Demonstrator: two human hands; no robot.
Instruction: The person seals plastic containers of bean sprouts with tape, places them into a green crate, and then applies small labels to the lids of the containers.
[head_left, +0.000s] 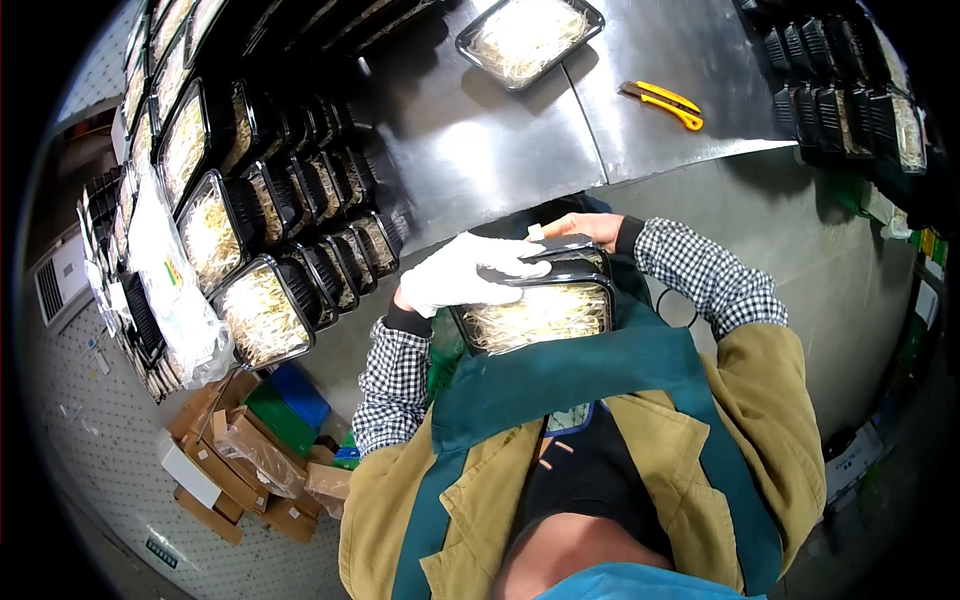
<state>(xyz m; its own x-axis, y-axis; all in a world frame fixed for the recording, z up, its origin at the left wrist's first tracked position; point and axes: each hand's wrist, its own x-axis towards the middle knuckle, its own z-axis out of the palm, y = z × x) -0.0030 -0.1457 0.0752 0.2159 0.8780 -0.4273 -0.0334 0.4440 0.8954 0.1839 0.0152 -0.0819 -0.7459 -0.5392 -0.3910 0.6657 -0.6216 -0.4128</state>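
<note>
My left hand (470, 272), in a white glove, grips a black plastic tray of bean sprouts (540, 318) in front of my apron. The tray is tilted, its clear top towards me. A second black tray (578, 248) lies close against its far side, mostly hidden. At this far side, my bare right hand (592, 230) is closed along the tray edge, its fingers partly hidden. By its fingertips shows a small pale piece (536, 232), too small to name. Farther off, another tray of bean sprouts (528, 42) rests on the metal table (480, 165).
A yellow utility knife (665, 103) lies on the table. Packed trays (262, 312) stand in stacked rows at left, with a clear plastic bag (180, 285) hanging beside them. More trays (850, 115) stand at far right. Flattened cardboard boxes (240, 460) are on the floor at lower left.
</note>
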